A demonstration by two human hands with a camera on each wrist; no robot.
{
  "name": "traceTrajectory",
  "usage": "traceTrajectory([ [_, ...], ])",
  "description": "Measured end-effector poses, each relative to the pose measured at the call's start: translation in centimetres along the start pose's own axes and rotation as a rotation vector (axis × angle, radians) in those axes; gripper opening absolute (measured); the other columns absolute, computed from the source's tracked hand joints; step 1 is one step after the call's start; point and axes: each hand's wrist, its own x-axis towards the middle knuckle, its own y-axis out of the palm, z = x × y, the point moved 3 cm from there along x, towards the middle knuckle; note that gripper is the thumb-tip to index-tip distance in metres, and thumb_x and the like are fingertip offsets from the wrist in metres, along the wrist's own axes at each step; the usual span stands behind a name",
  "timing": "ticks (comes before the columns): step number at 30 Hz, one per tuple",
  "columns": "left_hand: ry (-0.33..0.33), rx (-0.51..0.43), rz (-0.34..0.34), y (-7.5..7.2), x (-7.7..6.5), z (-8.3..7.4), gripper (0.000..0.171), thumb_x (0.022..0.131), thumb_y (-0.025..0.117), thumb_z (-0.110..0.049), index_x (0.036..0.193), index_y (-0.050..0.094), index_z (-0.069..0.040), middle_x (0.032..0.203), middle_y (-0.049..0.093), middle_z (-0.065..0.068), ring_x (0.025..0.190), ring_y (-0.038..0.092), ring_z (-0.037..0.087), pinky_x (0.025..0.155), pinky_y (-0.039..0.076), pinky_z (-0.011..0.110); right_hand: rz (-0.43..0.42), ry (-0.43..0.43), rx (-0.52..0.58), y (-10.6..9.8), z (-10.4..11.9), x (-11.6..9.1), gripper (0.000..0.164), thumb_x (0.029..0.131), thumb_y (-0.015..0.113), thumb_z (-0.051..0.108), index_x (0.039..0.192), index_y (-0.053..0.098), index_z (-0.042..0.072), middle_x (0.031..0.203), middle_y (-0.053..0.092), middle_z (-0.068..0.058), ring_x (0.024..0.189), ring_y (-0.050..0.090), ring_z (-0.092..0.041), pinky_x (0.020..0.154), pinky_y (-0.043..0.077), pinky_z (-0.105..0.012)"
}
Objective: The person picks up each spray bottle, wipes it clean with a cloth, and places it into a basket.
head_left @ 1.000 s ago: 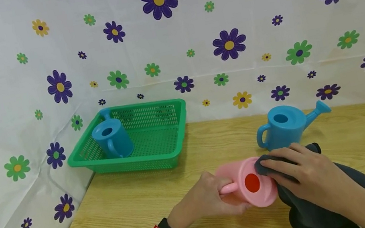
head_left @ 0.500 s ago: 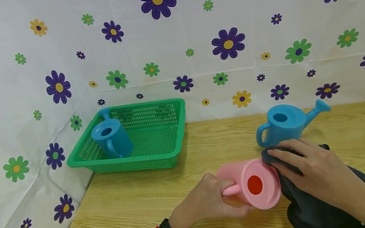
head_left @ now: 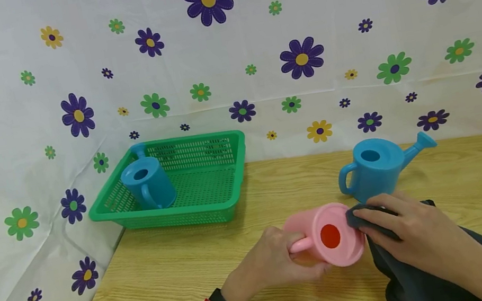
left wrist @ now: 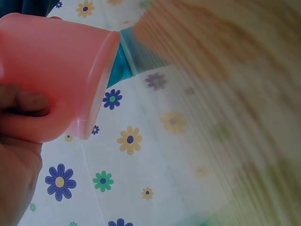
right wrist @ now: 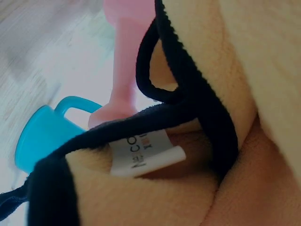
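Observation:
In the head view my left hand (head_left: pixel 268 264) grips a pink watering can (head_left: pixel 350 236) by its handle, fingers through the loop. The can is tilted, so its top and round red-looking opening face me. My right hand (head_left: pixel 420 234) holds a dark grey cloth (head_left: pixel 419 280) and presses a fold of it to the right edge of the can's top. The rest of the cloth hangs below that hand. In the left wrist view the pink can's side (left wrist: pixel 56 56) and handle show. The right wrist view shows the cloth's dark border (right wrist: pixel 207 113), hanging loop and white label (right wrist: pixel 143 153), with the pink spout (right wrist: pixel 124 66) behind.
A blue watering can (head_left: pixel 377 169) stands upright on the wooden table (head_left: pixel 184 268), just behind my right hand. At the back left, a green basket (head_left: pixel 212 206) holds another blue watering can (head_left: pixel 150 182). Flower-patterned sheeting (head_left: pixel 250 36) encloses the back and sides.
The pink can shifted slightly right and down, then back up and left, turning a little. The cloth moved from the top face of the can to its right edge.

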Motion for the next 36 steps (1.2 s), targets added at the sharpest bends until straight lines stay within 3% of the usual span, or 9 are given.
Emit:
traceTrajectory([
  [8,-0.198,-0.119,0.051,0.0,-0.4,0.8,0.043,0.085,0.083,-0.033,0.063,0.048,-0.018,0.055,0.049,-0.012,0.054,0.044,-0.011,0.049,0.035,0.008,0.062,-0.051,0.041,0.8,0.4,-0.9,0.066,0.104,0.026,0.057,0.115,0.077,0.017,0.108,0.072,0.002,0.091,0.070,-0.016,0.074,0.064,-0.038],
  [10,-0.244,-0.092,0.060,-0.1,-0.3,0.9,0.046,0.087,0.080,-0.038,0.061,0.047,-0.018,0.054,0.044,-0.013,0.052,0.042,-0.009,0.050,0.034,0.012,0.104,-0.071,0.054,1.0,0.3,-1.3,0.053,0.103,0.038,0.053,0.115,0.077,0.019,0.108,0.072,0.003,0.092,0.069,-0.015,0.074,0.064,-0.036],
  [13,-0.294,0.014,0.081,-0.4,-0.1,1.0,0.052,0.090,0.074,-0.047,0.058,0.042,-0.021,0.053,0.034,-0.016,0.051,0.037,-0.006,0.072,0.045,0.023,0.180,-0.098,0.070,1.2,0.2,-1.6,0.032,0.097,0.064,0.043,0.117,0.077,0.020,0.108,0.072,0.003,0.092,0.068,-0.014,0.074,0.064,-0.035],
  [17,-0.285,0.102,0.130,-0.5,0.2,1.0,0.055,0.093,0.068,-0.051,0.057,0.039,-0.023,0.052,0.029,-0.017,0.052,0.033,-0.004,0.092,0.044,0.038,0.153,-0.115,0.050,0.1,0.0,-1.7,0.037,0.100,0.055,0.048,0.116,0.077,0.022,0.108,0.073,0.004,0.093,0.069,-0.015,0.074,0.063,-0.035],
  [20,-0.221,0.120,0.155,-0.4,0.1,1.0,0.056,0.092,0.072,-0.047,0.056,0.037,-0.021,0.054,0.028,-0.014,0.055,0.032,-0.002,0.080,0.042,0.028,0.037,-0.127,-0.017,-1.9,-0.6,-1.3,0.061,0.105,0.028,0.056,0.115,0.078,0.021,0.109,0.074,0.003,0.090,0.069,-0.014,0.071,0.062,-0.033],
  [22,-0.145,0.177,0.164,-0.4,0.1,0.8,0.054,0.089,0.075,-0.044,0.057,0.038,-0.021,0.055,0.030,-0.014,0.059,0.034,0.000,0.076,0.041,0.025,-0.020,-0.139,-0.075,-3.2,-1.2,-0.8,0.065,0.107,0.025,0.056,0.113,0.078,0.020,0.108,0.075,0.002,0.087,0.067,-0.015,0.069,0.061,-0.032],
  [30,0.118,0.434,0.246,0.2,0.7,-0.8,0.048,0.081,0.078,-0.049,0.061,0.042,-0.025,0.059,0.046,-0.016,0.072,0.050,0.000,0.109,0.046,0.043,-0.025,-0.244,-0.165,-4.5,-2.4,1.6,0.070,0.110,0.016,0.050,0.111,0.078,0.016,0.106,0.077,-0.002,0.084,0.065,-0.021,0.066,0.061,-0.040],
  [34,0.189,0.537,0.292,1.2,0.9,-1.6,0.047,0.078,0.077,-0.055,0.060,0.044,-0.026,0.063,0.052,-0.018,0.075,0.053,-0.001,0.111,0.046,0.042,0.060,-0.316,-0.131,-3.0,-1.3,2.8,0.026,0.097,0.069,0.035,0.113,0.076,0.016,0.108,0.076,0.000,0.090,0.067,-0.020,0.073,0.062,-0.037],
  [36,0.206,0.570,0.314,1.6,1.0,-2.0,0.046,0.077,0.075,-0.057,0.060,0.045,-0.027,0.065,0.054,-0.019,0.077,0.054,-0.001,0.111,0.045,0.041,0.098,-0.326,-0.132,-2.3,-0.8,3.2,0.038,0.079,0.088,0.022,0.114,0.075,0.015,0.109,0.076,0.000,0.091,0.066,-0.018,0.074,0.061,-0.034],
])
